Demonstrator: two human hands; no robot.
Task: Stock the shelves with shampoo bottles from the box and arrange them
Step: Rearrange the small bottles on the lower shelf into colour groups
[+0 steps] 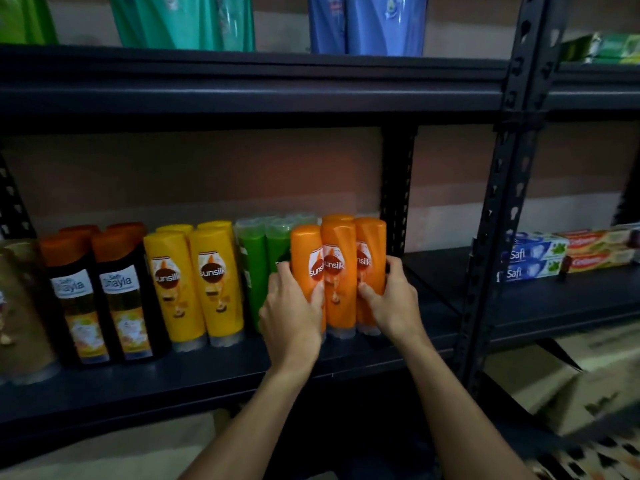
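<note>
Take the orange bottles (pixel 341 271) as your marker; they stand upright on the middle shelf (pixel 173 386), and everything else is placed from them.

Far to their left is a brownish bottle (pixel 20 306), too blurred to read. Nearer come the black bottles (pixel 100 292), then the yellow bottles (pixel 197 282), each kind two across with more behind. Just left of the orange group, touching it, stand the green bottles (pixel 258 271).

Your left hand (pixel 294 317) wraps the leftmost orange bottle, and your right hand (pixel 394 299) curls round the rightmost, so you hold the group pressed together from both sides. At least one more orange cap shows behind the front three.

Right of the orange bottles the shelf runs bare to the upright post (pixel 498 202). Beyond it lie toothpaste boxes (pixel 533 261).

By the look of it, four kinds are already lined up and this orange group is being squared up beside the green. Below and right sits a blurred cardboard box (pixel 554 386). You cannot tell what is left in it, so how much stocking remains is unclear.
</note>
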